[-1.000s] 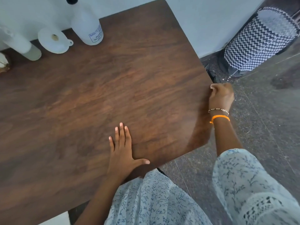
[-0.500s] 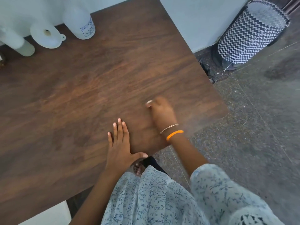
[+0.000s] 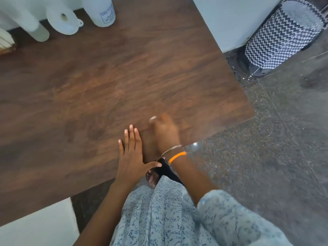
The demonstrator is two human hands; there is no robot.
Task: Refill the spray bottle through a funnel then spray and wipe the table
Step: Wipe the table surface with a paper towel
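My left hand lies flat with straight fingers on the dark wooden table, near its front edge. Just to its right, my right hand is blurred and curled, knuckles up, on the tabletop. A small bit of white cloth shows at its fingertips. At the table's far left edge stand a white funnel, a white labelled bottle and a white tilted cylinder. The tops of both are cut off by the frame.
A black-and-white zigzag basket stands on the dark stone floor beyond the table's right corner. A pale wall runs behind the table. A woven object peeks in at the far left. My foot shows below the table edge.
My right hand swept from the table's right edge leftward and toward me, ending beside my left hand. The left hand stayed flat in place.
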